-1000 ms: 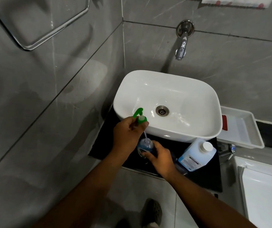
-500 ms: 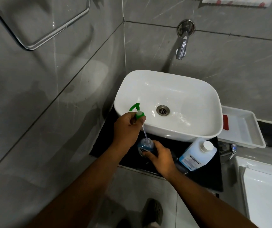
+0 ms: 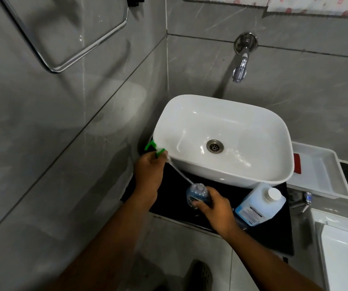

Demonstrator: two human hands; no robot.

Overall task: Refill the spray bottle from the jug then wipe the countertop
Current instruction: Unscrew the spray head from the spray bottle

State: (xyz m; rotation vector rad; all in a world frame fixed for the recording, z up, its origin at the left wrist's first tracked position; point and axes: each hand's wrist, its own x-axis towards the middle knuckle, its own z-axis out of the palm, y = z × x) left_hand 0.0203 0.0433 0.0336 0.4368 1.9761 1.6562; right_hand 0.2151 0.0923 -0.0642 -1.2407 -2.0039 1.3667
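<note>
Between the two hands, a thin translucent dip tube (image 3: pixel 180 172) slants from the green plastic spray head (image 3: pixel 155 149), pinched in the closed left hand (image 3: pixel 149 174), down to the open neck of the small clear spray bottle of blue liquid (image 3: pixel 198 195), which the right hand (image 3: pixel 216 208) wraps and steadies on the black surface (image 3: pixel 269 234). The step in hand looks like drawing the sprayer clear, and it is best done by lifting along the tube's own line until its tip leaves the neck (a sideways pull could tip the bottle or flick drips). Just right of the right hand, touching or nearly so, the capped translucent white plastic jug (image 3: pixel 260 203) leans on the surface below the white ceramic basin (image 3: pixel 221 114). The head should be parked somewhere beyond the left hand, freeing it to uncap the jug.
</note>
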